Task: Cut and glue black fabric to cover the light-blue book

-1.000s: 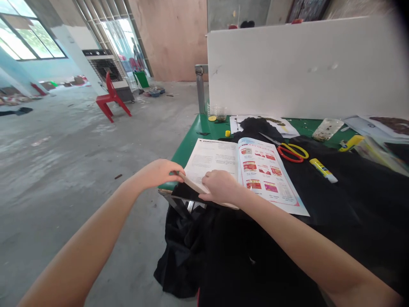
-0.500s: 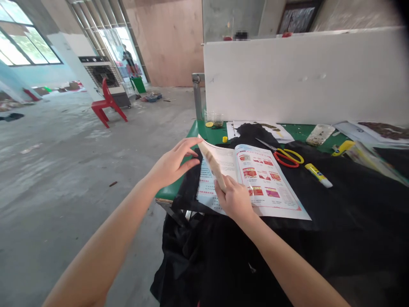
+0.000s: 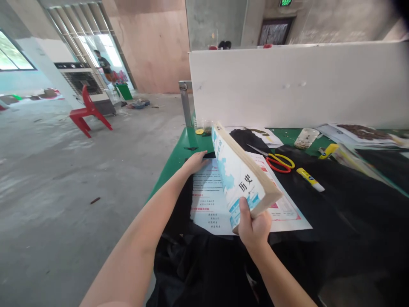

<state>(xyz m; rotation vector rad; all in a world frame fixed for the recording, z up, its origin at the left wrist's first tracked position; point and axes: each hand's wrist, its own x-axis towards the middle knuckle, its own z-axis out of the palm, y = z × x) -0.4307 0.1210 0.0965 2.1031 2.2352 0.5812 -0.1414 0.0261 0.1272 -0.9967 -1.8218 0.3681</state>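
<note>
My right hand (image 3: 253, 228) grips the near corner of a thick book (image 3: 240, 174) with a blue-and-white cover and holds it tilted up, closed, above an open printed spread (image 3: 209, 200). The spread lies flat on black cloth (image 3: 335, 213) over the green table (image 3: 179, 149). My left hand (image 3: 195, 162) rests flat with fingers stretched out on the spread's far left corner.
Red-and-yellow scissors (image 3: 277, 161) and a glue stick (image 3: 309, 179) lie on the cloth right of the book. A clear cup (image 3: 306, 138), papers (image 3: 361, 133) and a white board (image 3: 297, 83) stand at the back. A red chair (image 3: 86, 111) and a distant person (image 3: 102, 65) are on the left.
My right hand has lifted the bulk of the book up off the table and closed it. My left hand has moved from the page edge down onto the flat spread.
</note>
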